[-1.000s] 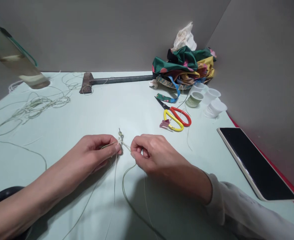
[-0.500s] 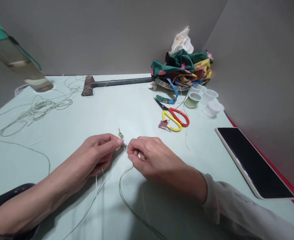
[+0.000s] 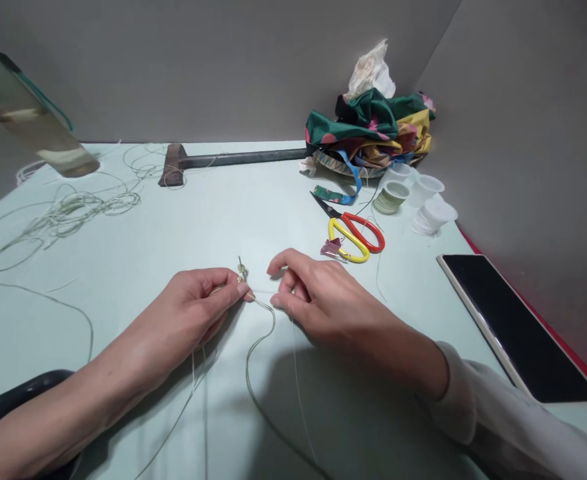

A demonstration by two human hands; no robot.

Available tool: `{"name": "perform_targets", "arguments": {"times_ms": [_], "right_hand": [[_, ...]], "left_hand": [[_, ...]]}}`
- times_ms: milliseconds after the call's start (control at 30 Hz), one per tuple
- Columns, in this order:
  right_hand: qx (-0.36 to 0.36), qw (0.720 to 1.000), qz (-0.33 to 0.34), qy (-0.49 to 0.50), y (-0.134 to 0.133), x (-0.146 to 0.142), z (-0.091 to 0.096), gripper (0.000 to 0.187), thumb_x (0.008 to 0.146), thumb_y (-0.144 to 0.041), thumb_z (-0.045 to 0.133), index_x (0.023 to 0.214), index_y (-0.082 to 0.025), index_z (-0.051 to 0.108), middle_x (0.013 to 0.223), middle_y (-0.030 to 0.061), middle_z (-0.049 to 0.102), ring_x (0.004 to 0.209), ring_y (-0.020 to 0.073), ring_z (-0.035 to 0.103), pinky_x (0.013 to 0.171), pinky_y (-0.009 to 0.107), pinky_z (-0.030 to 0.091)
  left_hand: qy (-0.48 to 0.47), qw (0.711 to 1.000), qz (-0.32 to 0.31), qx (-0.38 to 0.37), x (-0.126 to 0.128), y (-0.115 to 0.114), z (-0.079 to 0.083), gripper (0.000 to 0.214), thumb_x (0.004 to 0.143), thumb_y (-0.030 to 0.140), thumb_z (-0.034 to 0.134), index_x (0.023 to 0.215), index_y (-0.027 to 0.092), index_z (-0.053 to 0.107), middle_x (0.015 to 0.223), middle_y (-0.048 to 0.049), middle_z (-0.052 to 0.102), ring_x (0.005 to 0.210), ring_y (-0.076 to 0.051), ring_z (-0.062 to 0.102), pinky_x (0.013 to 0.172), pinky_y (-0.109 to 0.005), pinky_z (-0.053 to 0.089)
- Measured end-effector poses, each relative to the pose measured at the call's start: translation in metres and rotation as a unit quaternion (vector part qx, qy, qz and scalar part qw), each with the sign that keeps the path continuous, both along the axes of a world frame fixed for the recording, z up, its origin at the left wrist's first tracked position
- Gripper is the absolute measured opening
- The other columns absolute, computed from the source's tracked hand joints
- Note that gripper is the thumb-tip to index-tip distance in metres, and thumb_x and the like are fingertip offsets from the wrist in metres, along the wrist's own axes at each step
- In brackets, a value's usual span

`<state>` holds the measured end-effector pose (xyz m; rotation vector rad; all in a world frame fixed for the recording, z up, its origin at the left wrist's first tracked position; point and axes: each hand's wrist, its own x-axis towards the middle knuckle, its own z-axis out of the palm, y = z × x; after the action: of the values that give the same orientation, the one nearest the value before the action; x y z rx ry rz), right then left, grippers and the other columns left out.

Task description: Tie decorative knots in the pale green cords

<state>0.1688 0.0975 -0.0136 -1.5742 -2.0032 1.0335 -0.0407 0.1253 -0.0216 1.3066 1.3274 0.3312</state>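
My left hand [image 3: 196, 307] rests on the pale green table [image 3: 223, 213] and pinches a small knotted piece of green cord [image 3: 242, 272] between thumb and forefinger. Thin green cords [image 3: 256, 347] trail from the knot toward me. My right hand [image 3: 313, 297] lies just right of the knot with its forefinger stretched out and the other fingers curled around a pale strand that runs to the knot.
Red and yellow scissors [image 3: 353, 230] and a small pink clip [image 3: 329, 249] lie behind my right hand. A phone [image 3: 513, 327] sits at the right. Plastic cups [image 3: 423, 200], a fabric pile [image 3: 373, 130], a hammer [image 3: 213, 162], loose cord [image 3: 68, 213] and a bottle [image 3: 28, 120] are farther back.
My right hand has moved slightly right, away from the knot, and its forefinger has stretched out. My left hand keeps its pinch on the knot.
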Motion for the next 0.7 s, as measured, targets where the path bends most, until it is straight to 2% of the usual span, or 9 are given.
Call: {"name": "perform_targets", "arguments": {"times_ms": [33,100,200,367,500,700], "right_hand": [[0.003,1.0,-0.007,-0.004,0.001,0.001,0.0,0.014,0.094,-0.011,0.06,0.107,-0.016,0.063,0.071,-0.0046,0.059,0.068,0.0144,0.05,0.067,0.028,0.033],[0.005,1.0,-0.012,-0.012,0.002,0.001,0.0,0.009,0.094,-0.01,0.059,0.095,-0.017,0.064,0.069,-0.0037,0.058,0.067,0.0145,0.049,0.067,0.029,0.032],[0.005,1.0,-0.007,-0.012,0.002,-0.001,-0.001,0.017,0.093,-0.009,0.06,0.079,-0.018,0.061,0.068,-0.0025,0.057,0.067,0.0142,0.048,0.066,0.03,0.029],[0.032,0.999,-0.037,0.021,-0.001,-0.004,0.0,0.018,0.094,-0.01,0.057,0.079,-0.019,0.057,0.069,-0.0036,0.053,0.067,0.0134,0.045,0.068,0.03,0.03],[0.037,0.994,-0.069,0.072,-0.002,-0.006,-0.002,0.015,0.093,-0.012,0.059,0.08,-0.019,0.061,0.078,-0.0013,0.058,0.072,0.0139,0.049,0.069,0.029,0.033],[-0.057,0.978,-0.068,0.188,-0.004,-0.009,-0.009,0.013,0.093,-0.02,0.055,0.085,-0.021,0.065,0.075,-0.0026,0.071,0.066,0.0115,0.06,0.061,0.024,0.044]], "left_hand": [[0.0,1.0,0.001,-0.002,0.0,0.0,0.0,0.048,0.082,0.065,0.07,0.067,0.023,0.053,0.057,0.0074,0.033,0.055,-0.013,0.02,0.05,-0.032,0.013],[-0.001,1.0,0.002,-0.01,-0.001,-0.001,-0.002,0.047,0.083,0.065,0.069,0.069,0.023,0.053,0.06,0.0067,0.035,0.056,-0.013,0.021,0.051,-0.032,0.014],[-0.001,1.0,0.005,-0.019,-0.003,-0.001,-0.005,0.047,0.084,0.065,0.07,0.07,0.024,0.053,0.062,0.006,0.036,0.057,-0.014,0.022,0.052,-0.033,0.014],[-0.009,1.0,0.003,-0.026,-0.004,-0.002,-0.007,0.047,0.085,0.063,0.071,0.069,0.024,0.052,0.063,0.0058,0.036,0.059,-0.014,0.021,0.053,-0.033,0.015],[-0.012,1.0,-0.002,-0.016,-0.004,-0.001,-0.005,0.048,0.086,0.064,0.071,0.068,0.024,0.05,0.061,0.0065,0.033,0.058,-0.014,0.02,0.052,-0.033,0.014],[-0.011,1.0,-0.008,-0.012,0.0,-0.001,0.0,0.051,0.08,0.063,0.073,0.062,0.025,0.046,0.055,0.0075,0.03,0.053,-0.012,0.018,0.048,-0.031,0.012]]}}
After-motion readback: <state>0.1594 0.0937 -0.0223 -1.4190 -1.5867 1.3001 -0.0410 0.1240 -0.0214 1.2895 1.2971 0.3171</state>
